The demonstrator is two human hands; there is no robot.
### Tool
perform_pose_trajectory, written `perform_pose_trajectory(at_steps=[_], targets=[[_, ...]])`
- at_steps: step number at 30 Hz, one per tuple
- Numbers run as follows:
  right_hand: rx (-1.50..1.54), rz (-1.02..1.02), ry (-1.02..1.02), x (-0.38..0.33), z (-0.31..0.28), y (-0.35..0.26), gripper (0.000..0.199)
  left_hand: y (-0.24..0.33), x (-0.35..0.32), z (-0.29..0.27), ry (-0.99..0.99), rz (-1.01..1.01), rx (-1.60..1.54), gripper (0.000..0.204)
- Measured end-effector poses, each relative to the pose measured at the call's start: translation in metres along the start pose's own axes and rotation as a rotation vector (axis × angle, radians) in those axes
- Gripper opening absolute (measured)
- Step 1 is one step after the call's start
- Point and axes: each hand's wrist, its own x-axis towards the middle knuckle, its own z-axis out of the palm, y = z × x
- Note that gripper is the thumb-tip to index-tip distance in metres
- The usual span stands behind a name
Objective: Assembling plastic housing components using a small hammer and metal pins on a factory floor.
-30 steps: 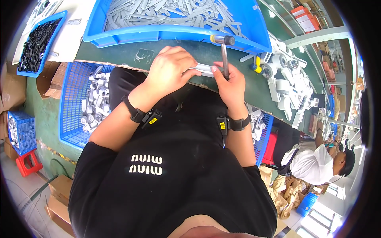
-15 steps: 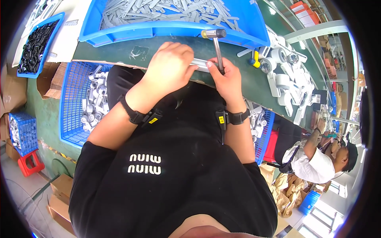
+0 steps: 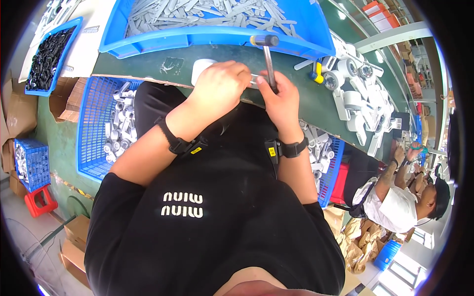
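Observation:
My right hand (image 3: 280, 98) is closed round the shaft of a small mallet (image 3: 268, 64), its two-faced head (image 3: 264, 40) up over the table edge. A white plastic part (image 3: 201, 69) with a rounded end lies under my left hand (image 3: 222, 85), whose fingers are bent over it. A pale grey strip (image 3: 254, 79) shows between the two hands, close to my right thumb. My left fingers and palm hide most of the white part. Both hands are at the front edge of the green table (image 3: 143, 64).
Behind my hands stands a blue bin (image 3: 182, 38) of grey strips. White parts with round ends (image 3: 353, 93) are heaped at right, beside a yellow-and-blue tool (image 3: 317, 73). Blue crates (image 3: 89, 133) flank my legs. A tray of black pieces (image 3: 49, 59) is at left; a co-worker (image 3: 395, 202) is at right.
My left hand has shifted right and slightly down, toward my right hand. The rounded end of the white part now shows on its left. The right hand still grips the mallet.

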Motion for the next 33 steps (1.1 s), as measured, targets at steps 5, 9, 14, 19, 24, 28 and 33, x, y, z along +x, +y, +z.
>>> perform_pose_trajectory(at_steps=[5, 9, 14, 19, 24, 28, 33], targets=[[0.324, -0.125, 0.159, -0.039, -0.021, 0.005, 0.058, 0.003, 0.002, -0.006, -0.081, -0.056, 0.027, 0.005], [0.213, -0.301, 0.283, -0.078, -0.054, 0.002, 0.06, 0.005, 0.001, -0.006, -0.072, -0.06, 0.04, 0.005], [-0.06, -0.296, 0.182, -0.091, -0.05, 0.02, 0.057, 0.003, 0.003, -0.006, -0.085, -0.068, 0.028, 0.006], [0.072, -0.08, 0.161, -0.098, -0.043, 0.009, 0.053, 0.003, 0.001, -0.004, -0.078, -0.094, 0.022, 0.006], [-0.029, -0.301, 0.324, -0.097, -0.044, 0.023, 0.057, 0.004, 0.002, -0.005, -0.074, -0.088, 0.016, 0.007], [-0.153, -0.232, 0.028, -0.084, -0.047, 0.016, 0.056, 0.006, 0.004, -0.008, -0.096, -0.103, 0.024, 0.008], [0.376, -0.085, 0.218, -0.093, -0.05, 0.006, 0.055, 0.015, 0.013, -0.015, -0.186, -0.074, 0.109, 0.012]])
